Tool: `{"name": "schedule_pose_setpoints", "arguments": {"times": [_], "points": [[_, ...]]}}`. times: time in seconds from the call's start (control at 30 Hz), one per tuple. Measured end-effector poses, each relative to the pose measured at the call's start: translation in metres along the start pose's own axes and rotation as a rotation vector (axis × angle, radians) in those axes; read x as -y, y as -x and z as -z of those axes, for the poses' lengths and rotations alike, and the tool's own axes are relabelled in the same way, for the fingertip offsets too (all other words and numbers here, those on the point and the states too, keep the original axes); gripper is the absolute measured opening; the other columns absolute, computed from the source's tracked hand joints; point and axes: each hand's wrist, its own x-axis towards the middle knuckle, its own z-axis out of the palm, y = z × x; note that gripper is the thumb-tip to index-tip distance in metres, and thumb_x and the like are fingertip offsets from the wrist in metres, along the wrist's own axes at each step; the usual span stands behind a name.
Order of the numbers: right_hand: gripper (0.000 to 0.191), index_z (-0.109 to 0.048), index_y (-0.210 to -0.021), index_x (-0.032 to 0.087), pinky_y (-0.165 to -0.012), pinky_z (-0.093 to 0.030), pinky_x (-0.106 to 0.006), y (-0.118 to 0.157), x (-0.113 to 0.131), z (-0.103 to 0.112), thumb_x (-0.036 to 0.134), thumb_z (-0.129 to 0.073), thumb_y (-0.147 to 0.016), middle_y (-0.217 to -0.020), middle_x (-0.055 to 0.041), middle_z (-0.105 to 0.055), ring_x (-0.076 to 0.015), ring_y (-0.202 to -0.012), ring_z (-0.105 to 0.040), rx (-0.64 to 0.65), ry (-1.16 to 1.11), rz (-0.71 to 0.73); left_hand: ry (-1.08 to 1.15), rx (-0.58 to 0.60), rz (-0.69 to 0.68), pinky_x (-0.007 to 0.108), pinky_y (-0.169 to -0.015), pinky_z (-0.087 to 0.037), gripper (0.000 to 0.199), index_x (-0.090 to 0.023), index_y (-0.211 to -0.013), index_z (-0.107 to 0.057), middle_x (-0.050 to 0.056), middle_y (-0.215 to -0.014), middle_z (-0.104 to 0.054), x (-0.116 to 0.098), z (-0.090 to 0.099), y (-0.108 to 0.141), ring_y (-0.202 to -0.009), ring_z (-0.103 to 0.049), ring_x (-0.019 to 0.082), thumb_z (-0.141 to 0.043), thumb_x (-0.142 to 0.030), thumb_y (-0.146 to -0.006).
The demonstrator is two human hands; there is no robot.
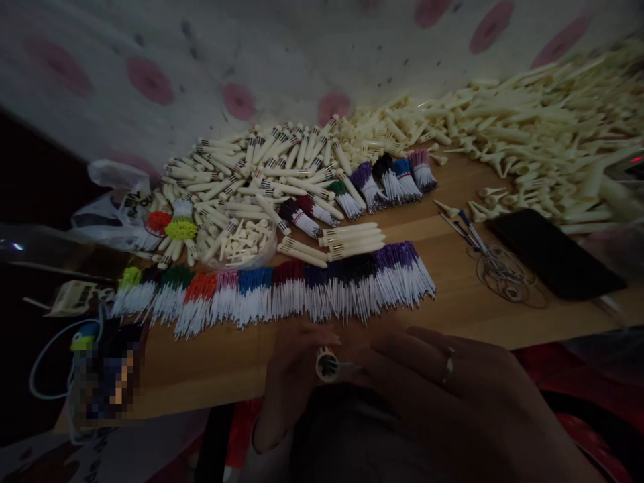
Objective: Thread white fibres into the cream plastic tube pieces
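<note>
Near the table's front edge, my left hand is closed around a cream pen barrel. Its open round end faces me, and dark and green parts show inside. My right hand, with a ring on one finger, has its fingertips together at the mouth of that barrel. A thin pale pen refill runs from those fingertips to the opening. Just beyond the hands lies a long row of pen refills with white tubes, sorted by coloured ends. Behind the row rest several cream pen barrels side by side.
A heap of pens lies at the back, with a pile of cream pen parts at the right. Bundled refills and a clear bowl stand mid-table. A black phone, rubber bands and a plastic bag flank them.
</note>
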Motion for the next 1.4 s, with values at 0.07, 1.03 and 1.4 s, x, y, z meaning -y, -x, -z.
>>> {"name": "schedule_pose_setpoints", "arguments": {"times": [0.07,1.03,1.4], "points": [[0.042,-0.071,-0.088,0.019,-0.06,-0.049,-0.026,0.001,0.0,0.0,0.018,-0.035,-0.109,-0.071,0.0001,-0.068,-0.0132,-0.066,-0.064,0.001,-0.003,-0.007,0.008,0.011,0.011,0.031,-0.086,-0.06,0.019,-0.028,-0.103,-0.081,0.005,-0.097,-0.076,0.0,0.0,0.0,-0.094,-0.074,0.022,-0.079,-0.022,-0.085],[0.031,-0.068,-0.093,0.022,-0.054,-0.049,-0.023,0.012,-0.003,-0.015,0.002,-0.044,-0.092,-0.079,-0.0008,-0.072,-0.0153,-0.07,-0.069,-0.006,-0.044,-0.085,-0.022,-0.052,0.029,0.023,-0.071,-0.059,0.013,-0.027,-0.095,-0.08,0.003,-0.09,-0.074,0.001,-0.004,0.001,-0.082,-0.073,0.017,-0.08,-0.021,-0.083],[0.022,-0.068,-0.1,0.02,-0.07,-0.057,-0.026,0.017,0.003,-0.018,0.011,-0.049,-0.095,-0.086,-0.0027,-0.073,-0.0176,-0.079,-0.071,0.061,-0.057,-0.113,-0.051,-0.159,-0.12,0.024,-0.073,-0.058,0.017,-0.023,-0.092,-0.077,0.003,-0.088,-0.072,0.003,-0.013,-0.002,-0.082,-0.071,0.016,-0.084,-0.016,-0.079]]}}
